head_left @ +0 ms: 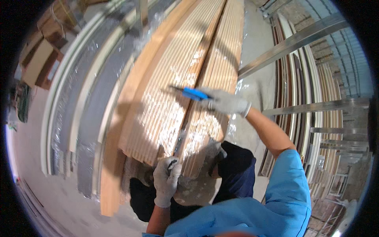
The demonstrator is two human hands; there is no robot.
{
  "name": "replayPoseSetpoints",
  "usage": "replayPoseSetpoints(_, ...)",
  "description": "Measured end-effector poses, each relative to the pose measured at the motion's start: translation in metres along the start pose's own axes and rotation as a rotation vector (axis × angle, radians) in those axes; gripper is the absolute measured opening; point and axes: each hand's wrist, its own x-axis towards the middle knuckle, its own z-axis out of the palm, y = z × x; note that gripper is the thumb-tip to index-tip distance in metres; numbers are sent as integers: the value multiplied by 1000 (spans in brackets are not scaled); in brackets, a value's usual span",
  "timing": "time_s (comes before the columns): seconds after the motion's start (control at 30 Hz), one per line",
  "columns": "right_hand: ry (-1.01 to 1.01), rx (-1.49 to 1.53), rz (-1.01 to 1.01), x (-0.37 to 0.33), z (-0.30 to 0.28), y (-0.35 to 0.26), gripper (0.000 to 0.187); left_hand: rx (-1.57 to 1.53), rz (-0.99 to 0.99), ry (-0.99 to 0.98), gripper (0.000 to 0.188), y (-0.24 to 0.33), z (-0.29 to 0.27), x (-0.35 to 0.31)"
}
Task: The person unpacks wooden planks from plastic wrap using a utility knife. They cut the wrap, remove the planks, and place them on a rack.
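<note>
My right hand [229, 102], in a white glove, is closed around a blue utility knife [195, 93]. Its thin dark tip points left over the wrapped boards and is slightly blurred. Under it lie two long bundles of pale ribbed wooden boards [162, 106], side by side in shiny clear plastic film. A dark gap runs between them. My left hand [166, 179], also gloved, is closed at the near end of the bundles, beside that gap. Something small and dark shows at its fingers, too small to make out.
A plain wooden plank [111, 185] lies along the left side of the bundles. Farther left are grey and white wrapped profiles [89, 118] and cardboard boxes [37, 65]. Metal rack bars [292, 43] jut in from the right, over stacked long strips [298, 79].
</note>
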Motion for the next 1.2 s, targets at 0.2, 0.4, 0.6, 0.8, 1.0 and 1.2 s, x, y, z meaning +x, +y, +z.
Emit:
replayPoseSetpoints(0.2, -117, 226, 157, -75, -24, -18, 42, 64, 63, 10, 25, 93, -20, 16)
replayPoseSetpoints(0.4, -41, 342, 675, -244, -52, 8, 36, 199, 35, -132, 24, 254, -21, 18)
replayPoseSetpoints(0.6, 351, 521, 984, -474, -72, -21, 26, 293, 266, -280, 35, 419, -10, 20)
replayPoseSetpoints(0.8, 711, 827, 991, -609, -57, -24, 29, 3, 488, -159, 58, 545, 77, 58)
replayPoseSetpoints(1.0, 865, 957, 1093, -685, -55, 28, 30, 17, 641, 72, 110, 654, 203, 110)
replayPoseSetpoints(1.2, 966, 1078, 974, -687, -109, 83, 31, -42, 843, 265, 111, 702, 287, 189)
